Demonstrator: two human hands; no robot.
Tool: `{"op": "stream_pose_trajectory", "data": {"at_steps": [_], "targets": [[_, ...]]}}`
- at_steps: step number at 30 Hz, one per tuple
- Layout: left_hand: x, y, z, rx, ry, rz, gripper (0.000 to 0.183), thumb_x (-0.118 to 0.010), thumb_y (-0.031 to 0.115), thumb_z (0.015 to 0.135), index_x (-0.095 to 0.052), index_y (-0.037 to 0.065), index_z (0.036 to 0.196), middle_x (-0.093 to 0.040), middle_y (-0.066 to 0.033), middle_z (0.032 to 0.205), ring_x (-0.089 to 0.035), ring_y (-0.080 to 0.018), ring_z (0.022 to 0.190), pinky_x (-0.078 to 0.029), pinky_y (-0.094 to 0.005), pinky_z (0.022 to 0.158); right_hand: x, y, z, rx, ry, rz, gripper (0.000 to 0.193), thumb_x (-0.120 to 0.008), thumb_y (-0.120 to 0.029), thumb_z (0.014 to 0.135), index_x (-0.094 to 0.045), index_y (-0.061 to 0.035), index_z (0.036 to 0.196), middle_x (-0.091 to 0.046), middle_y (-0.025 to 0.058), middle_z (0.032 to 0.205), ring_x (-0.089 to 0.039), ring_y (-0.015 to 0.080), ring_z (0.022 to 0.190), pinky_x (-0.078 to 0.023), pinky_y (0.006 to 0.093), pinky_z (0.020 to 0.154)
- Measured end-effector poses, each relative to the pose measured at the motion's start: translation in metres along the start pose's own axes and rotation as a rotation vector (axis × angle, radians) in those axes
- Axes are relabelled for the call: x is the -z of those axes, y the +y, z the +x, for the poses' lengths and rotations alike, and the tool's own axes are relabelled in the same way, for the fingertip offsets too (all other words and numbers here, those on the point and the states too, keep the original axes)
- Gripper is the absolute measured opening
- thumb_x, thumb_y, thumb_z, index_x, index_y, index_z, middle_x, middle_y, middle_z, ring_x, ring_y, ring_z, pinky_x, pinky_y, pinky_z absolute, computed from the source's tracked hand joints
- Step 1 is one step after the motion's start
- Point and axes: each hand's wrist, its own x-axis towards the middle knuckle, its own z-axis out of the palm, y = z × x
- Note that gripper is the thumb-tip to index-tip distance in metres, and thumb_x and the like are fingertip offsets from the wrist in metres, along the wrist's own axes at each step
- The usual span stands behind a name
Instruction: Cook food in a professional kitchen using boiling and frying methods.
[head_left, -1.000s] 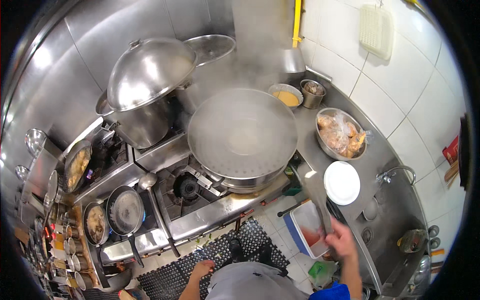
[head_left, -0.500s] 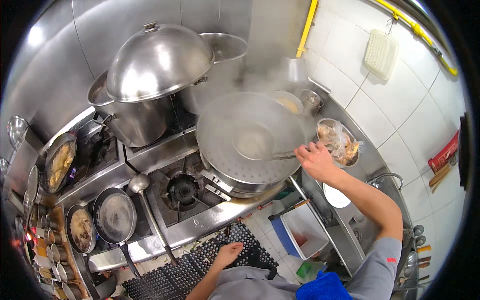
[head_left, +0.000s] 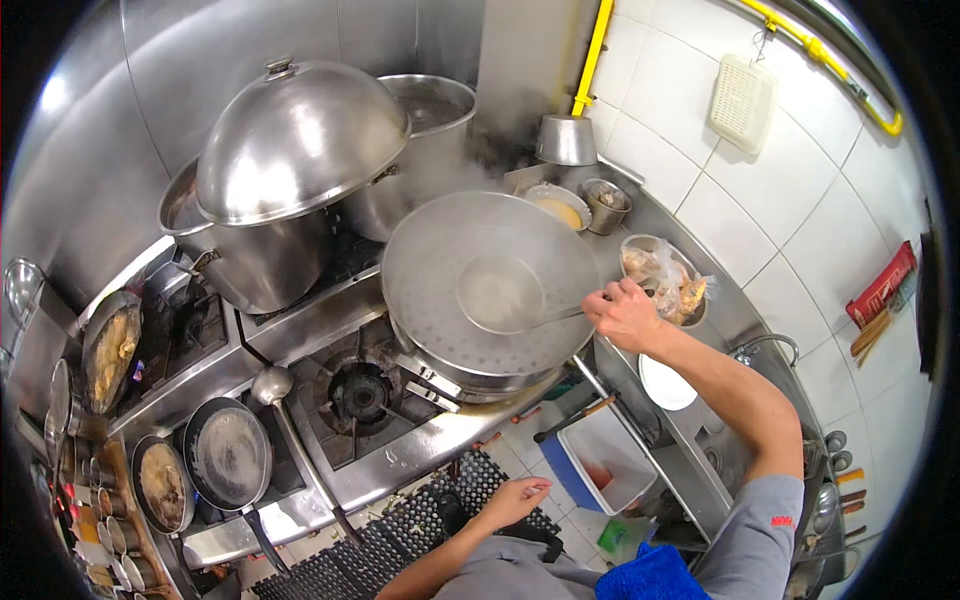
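Observation:
My right hand is closed on the handle of a round strainer. Its wide, pale bowl is inside a big steaming pot, near the middle; steam blurs its mesh and contents. Round dark spots show on the pot's inner surface. Over the floor, close to my body, my left hand hangs empty with its fingers loosely extended. Beside my right hand stands a metal bowl with plastic-bagged food. A white plate lies below my right forearm.
A domed lid rests tilted on tall stockpots at the back left. A bare gas burner, a long ladle and frying pans occupy the left. A blue-white bin stands below the counter edge.
My left hand has shifted right, and its fingers have loosened. My right hand keeps hold of the strainer in the pot. Steam has thinned, and the view has shifted slightly.

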Motion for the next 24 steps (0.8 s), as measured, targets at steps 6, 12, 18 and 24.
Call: {"op": "stream_pose_trajectory", "data": {"at_steps": [6, 12, 18, 24], "targets": [[0.000, 0.010, 0.001, 0.006, -0.043, 0.087, 0.025, -0.064, 0.023, 0.088, -0.066, 0.006, 0.106, -0.068, -0.0072, 0.080, -0.060, -0.0086, 0.068, -0.049, -0.0244, 0.064, 0.020, 0.016, 0.005, -0.023, -0.015, -0.046, 0.010, -0.059, -0.015, 0.069, -0.062, -0.0054, 0.069, -0.052, 0.0055, 0.082, -0.056, 0.0211, 0.072, -0.039, 0.0350, 0.065], [-0.001, 0.001, -0.012, 0.032, -0.071, 0.112, 0.027, -0.062, 0.024, 0.088, -0.065, 0.006, 0.108, -0.069, -0.0105, 0.088, -0.065, -0.0164, 0.072, -0.051, -0.0276, 0.067, 0.037, 0.012, 0.008, -0.067, -0.110, -0.012, 0.013, -0.061, -0.014, 0.071, -0.065, -0.0049, 0.078, -0.054, 0.0086, 0.086, -0.059, 0.0237, 0.076, -0.043, 0.0369, 0.067], [0.008, -0.035, -0.033, 0.141, -0.057, 0.007, 0.028, -0.062, 0.024, 0.089, -0.065, 0.005, 0.109, -0.070, -0.0080, 0.089, -0.065, -0.0144, 0.074, -0.051, -0.0271, 0.068, 0.062, 0.048, -0.006, -0.648, -0.750, 0.590, 0.031, -0.059, -0.029, 0.083, -0.065, 0.0013, 0.088, -0.065, 0.0177, 0.082, -0.066, 0.0295, 0.076, -0.050, 0.0414, 0.062], [0.016, -0.027, -0.040, 0.181, -0.014, 0.094, 0.028, -0.063, 0.024, 0.087, -0.065, 0.006, 0.108, -0.070, -0.0076, 0.090, -0.065, -0.0138, 0.072, -0.051, -0.0260, 0.068, 0.025, 0.056, 0.007, -1.051, -1.033, 1.198, 0.036, -0.053, -0.035, 0.091, -0.059, -0.0003, 0.081, -0.059, 0.0073, 0.071, -0.050, 0.0152, 0.048, -0.044, 0.0302, 0.045]]}}
